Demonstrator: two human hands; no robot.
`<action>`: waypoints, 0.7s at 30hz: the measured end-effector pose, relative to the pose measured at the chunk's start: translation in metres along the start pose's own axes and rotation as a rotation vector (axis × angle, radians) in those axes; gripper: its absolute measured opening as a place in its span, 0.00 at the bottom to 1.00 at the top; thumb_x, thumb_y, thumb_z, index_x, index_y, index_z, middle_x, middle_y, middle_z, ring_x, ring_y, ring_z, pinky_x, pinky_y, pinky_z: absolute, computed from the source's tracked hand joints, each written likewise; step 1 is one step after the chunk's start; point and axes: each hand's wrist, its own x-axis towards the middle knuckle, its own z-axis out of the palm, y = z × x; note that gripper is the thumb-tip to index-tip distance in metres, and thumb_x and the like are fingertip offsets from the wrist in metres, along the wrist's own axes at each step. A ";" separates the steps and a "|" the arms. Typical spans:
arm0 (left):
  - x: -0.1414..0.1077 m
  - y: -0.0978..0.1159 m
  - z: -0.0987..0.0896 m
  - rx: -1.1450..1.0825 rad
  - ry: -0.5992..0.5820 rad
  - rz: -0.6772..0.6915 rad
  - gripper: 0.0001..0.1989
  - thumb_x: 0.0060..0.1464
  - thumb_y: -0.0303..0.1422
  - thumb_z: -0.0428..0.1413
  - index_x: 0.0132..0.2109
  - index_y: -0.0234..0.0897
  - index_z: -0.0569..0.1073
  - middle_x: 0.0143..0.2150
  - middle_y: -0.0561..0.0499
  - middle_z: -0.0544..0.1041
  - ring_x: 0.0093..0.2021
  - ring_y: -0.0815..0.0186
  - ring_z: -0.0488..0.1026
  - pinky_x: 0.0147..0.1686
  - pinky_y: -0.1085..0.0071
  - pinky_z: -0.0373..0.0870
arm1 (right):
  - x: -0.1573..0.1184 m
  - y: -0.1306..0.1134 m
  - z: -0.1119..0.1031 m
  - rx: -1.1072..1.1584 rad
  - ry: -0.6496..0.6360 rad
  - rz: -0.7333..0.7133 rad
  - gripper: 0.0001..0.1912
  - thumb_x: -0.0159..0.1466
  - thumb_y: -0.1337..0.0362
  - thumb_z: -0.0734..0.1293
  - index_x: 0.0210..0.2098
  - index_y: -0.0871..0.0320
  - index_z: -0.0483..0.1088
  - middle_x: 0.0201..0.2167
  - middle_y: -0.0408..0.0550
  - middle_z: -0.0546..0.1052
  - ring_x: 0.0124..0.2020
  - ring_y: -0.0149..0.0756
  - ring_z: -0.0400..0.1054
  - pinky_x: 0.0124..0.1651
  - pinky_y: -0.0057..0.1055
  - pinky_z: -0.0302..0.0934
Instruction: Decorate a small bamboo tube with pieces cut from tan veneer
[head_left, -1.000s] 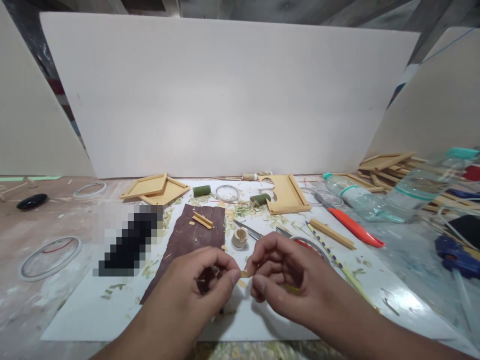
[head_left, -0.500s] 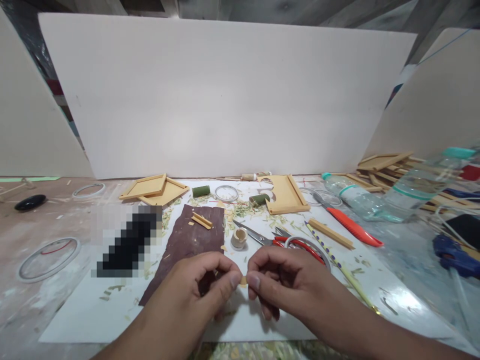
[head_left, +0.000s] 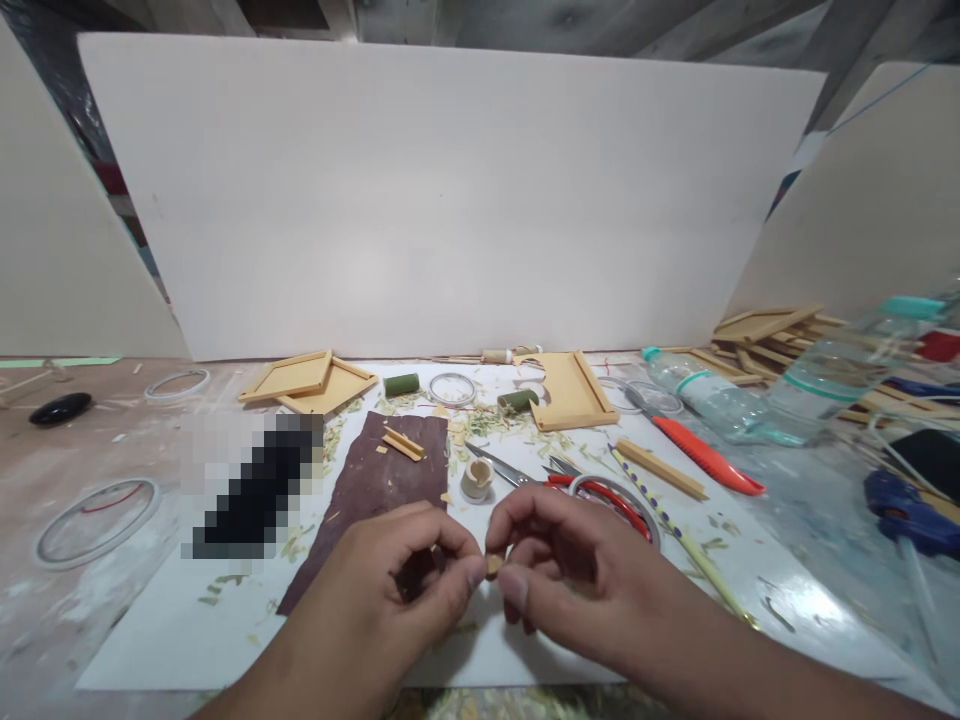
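Between the fingertips of both hands sits a small tan piece, low in the middle of the head view. My left hand pinches it from the left with thumb and forefinger. From the right, my right hand holds it, thumb and forefinger curled around its edge. Just beyond the hands stands a small pale hollow cylinder. A dark brown sheet lies beside my left hand, with small wooden strips on it. Red-handled scissors lie past my right hand.
White board under the hands, strewn with shavings. Wooden frames lie back left, a notched panel back right. An orange cutter, a yellow stick and plastic bottles are on the right. A tall white panel stands behind.
The small tan piece is tilted differently between the fingertips and shows more. The right thumb and forefinger have moved slightly apart. The things on the table have stayed put.
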 end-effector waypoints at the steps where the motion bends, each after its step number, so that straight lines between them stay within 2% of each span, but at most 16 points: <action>1: 0.000 0.000 0.000 0.003 0.000 0.014 0.10 0.65 0.38 0.57 0.37 0.41 0.80 0.33 0.56 0.76 0.33 0.68 0.71 0.31 0.76 0.63 | 0.000 0.000 -0.001 -0.062 0.009 -0.013 0.06 0.67 0.61 0.72 0.40 0.55 0.71 0.31 0.41 0.76 0.33 0.32 0.70 0.37 0.26 0.64; 4: -0.001 0.001 -0.001 -0.053 -0.007 -0.007 0.14 0.67 0.42 0.55 0.38 0.41 0.79 0.30 0.57 0.75 0.30 0.70 0.71 0.31 0.77 0.64 | 0.001 0.003 -0.003 -0.262 0.058 -0.116 0.06 0.68 0.61 0.70 0.36 0.55 0.73 0.31 0.41 0.77 0.32 0.32 0.70 0.35 0.25 0.64; 6: -0.001 0.002 -0.001 -0.132 -0.022 -0.076 0.19 0.68 0.48 0.51 0.38 0.41 0.78 0.26 0.59 0.71 0.24 0.73 0.68 0.26 0.79 0.63 | 0.000 0.005 -0.005 -0.417 0.089 -0.305 0.06 0.71 0.64 0.66 0.37 0.56 0.73 0.32 0.43 0.78 0.34 0.33 0.72 0.37 0.25 0.65; 9: -0.002 0.004 -0.002 -0.252 -0.111 -0.196 0.23 0.66 0.54 0.50 0.37 0.40 0.75 0.24 0.60 0.68 0.17 0.76 0.60 0.16 0.81 0.56 | -0.004 0.009 -0.010 -0.640 0.060 -0.657 0.08 0.72 0.71 0.62 0.44 0.57 0.73 0.40 0.48 0.79 0.41 0.35 0.74 0.44 0.27 0.66; 12: -0.003 0.004 -0.003 -0.353 -0.206 -0.284 0.20 0.62 0.53 0.55 0.40 0.40 0.74 0.22 0.61 0.68 0.15 0.77 0.55 0.12 0.83 0.50 | -0.008 0.011 -0.015 -0.838 0.027 -0.830 0.12 0.76 0.70 0.58 0.54 0.57 0.69 0.46 0.52 0.80 0.44 0.37 0.75 0.46 0.31 0.66; 15: -0.003 0.001 -0.004 -0.419 -0.190 -0.275 0.15 0.60 0.48 0.60 0.40 0.41 0.73 0.21 0.62 0.67 0.15 0.77 0.53 0.12 0.84 0.48 | -0.009 0.013 -0.016 -0.868 0.025 -0.846 0.13 0.77 0.67 0.56 0.56 0.56 0.68 0.46 0.51 0.80 0.44 0.37 0.75 0.47 0.32 0.66; 17: -0.003 -0.001 -0.004 -0.446 -0.162 -0.246 0.15 0.60 0.48 0.61 0.39 0.42 0.73 0.22 0.62 0.68 0.15 0.77 0.53 0.12 0.83 0.48 | -0.006 0.013 -0.014 -0.784 0.071 -0.786 0.08 0.75 0.64 0.63 0.53 0.54 0.69 0.44 0.48 0.80 0.42 0.37 0.75 0.46 0.30 0.67; 19: -0.002 -0.002 -0.004 -0.442 -0.130 -0.219 0.15 0.61 0.48 0.59 0.39 0.41 0.73 0.22 0.62 0.67 0.16 0.76 0.55 0.13 0.82 0.51 | -0.004 0.012 -0.010 -0.655 0.116 -0.621 0.12 0.68 0.59 0.72 0.49 0.52 0.70 0.38 0.44 0.79 0.37 0.35 0.74 0.41 0.27 0.68; 21: -0.001 -0.002 -0.003 -0.381 -0.085 -0.178 0.14 0.62 0.46 0.59 0.39 0.40 0.75 0.22 0.62 0.66 0.20 0.75 0.59 0.18 0.81 0.55 | -0.002 0.009 -0.005 -0.501 0.102 -0.389 0.12 0.66 0.58 0.74 0.45 0.53 0.71 0.33 0.41 0.77 0.32 0.33 0.72 0.36 0.25 0.67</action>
